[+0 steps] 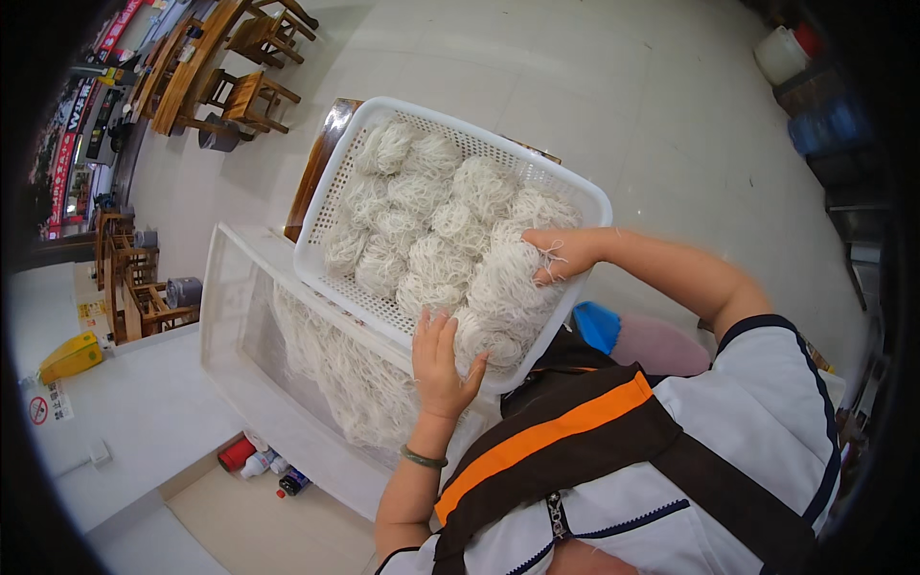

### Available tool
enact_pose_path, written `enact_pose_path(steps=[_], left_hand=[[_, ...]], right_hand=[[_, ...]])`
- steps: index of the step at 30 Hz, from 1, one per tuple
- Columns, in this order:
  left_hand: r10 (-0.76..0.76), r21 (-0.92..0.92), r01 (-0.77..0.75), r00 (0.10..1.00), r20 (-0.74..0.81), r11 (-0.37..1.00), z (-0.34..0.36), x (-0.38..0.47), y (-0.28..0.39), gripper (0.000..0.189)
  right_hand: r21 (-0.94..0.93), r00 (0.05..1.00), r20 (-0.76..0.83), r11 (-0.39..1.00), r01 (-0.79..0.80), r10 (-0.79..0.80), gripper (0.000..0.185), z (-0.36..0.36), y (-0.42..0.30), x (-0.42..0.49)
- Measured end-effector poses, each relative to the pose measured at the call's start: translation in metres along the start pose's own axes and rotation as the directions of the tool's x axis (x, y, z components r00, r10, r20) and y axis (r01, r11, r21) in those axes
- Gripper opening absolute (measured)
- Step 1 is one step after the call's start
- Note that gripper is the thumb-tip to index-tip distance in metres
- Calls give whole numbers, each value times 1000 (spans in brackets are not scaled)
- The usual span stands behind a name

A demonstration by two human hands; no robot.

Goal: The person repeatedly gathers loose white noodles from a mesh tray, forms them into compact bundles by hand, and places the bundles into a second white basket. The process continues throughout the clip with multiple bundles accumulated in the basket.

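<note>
A white perforated plastic basket [313, 215] holds several tangled bundles of thin white noodles [435, 269]. My right hand [568, 253] reaches over the basket's right side and grips the end of a large noodle bundle [512, 284]; a few loose strands lie across its fingers. At the near rim, my left hand [440, 363] has its fingers apart, with the thumb beside the nearest noodle bundle [487, 343]. Below and left of the basket stands a translucent plastic bin [223, 352], with a mass of loose noodles [345, 381] inside.
Under the basket, parts of a wooden stool or table [320, 162] show. Wooden stools [253, 99] and a long wooden table [188, 68] stand at upper left. Several bottles [259, 463] sit low beside the bin. A blue object [596, 327] lies right of my apron.
</note>
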State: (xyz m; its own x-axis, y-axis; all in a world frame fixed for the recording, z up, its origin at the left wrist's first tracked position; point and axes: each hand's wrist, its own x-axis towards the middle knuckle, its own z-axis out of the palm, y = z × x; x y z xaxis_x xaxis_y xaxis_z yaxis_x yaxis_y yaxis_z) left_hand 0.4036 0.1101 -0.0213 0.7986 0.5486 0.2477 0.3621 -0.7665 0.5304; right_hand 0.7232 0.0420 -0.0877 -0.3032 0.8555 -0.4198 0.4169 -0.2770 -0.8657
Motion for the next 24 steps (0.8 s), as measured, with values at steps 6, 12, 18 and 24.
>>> enact_pose_path(steps=[6, 12, 18, 24], left_hand=[[4, 119, -18, 994, 112, 993, -1, -2, 2, 51], [50, 137, -54, 998, 31, 989, -2, -3, 3, 38], [15, -43, -22, 986, -166, 999, -33, -24, 2, 31], [-4, -114, -24, 971, -237, 993, -73, -91, -6, 26]], right_hand=[[-266, 923, -285, 904, -333, 257, 59, 0, -11, -16], [-378, 897, -323, 829, -413, 300, 57, 3, -52, -21], [-700, 822, -540, 639, -319, -182, 32, 29, -66, -31], [-711, 847, -529, 574, -407, -56, 23, 70, -89, 2]])
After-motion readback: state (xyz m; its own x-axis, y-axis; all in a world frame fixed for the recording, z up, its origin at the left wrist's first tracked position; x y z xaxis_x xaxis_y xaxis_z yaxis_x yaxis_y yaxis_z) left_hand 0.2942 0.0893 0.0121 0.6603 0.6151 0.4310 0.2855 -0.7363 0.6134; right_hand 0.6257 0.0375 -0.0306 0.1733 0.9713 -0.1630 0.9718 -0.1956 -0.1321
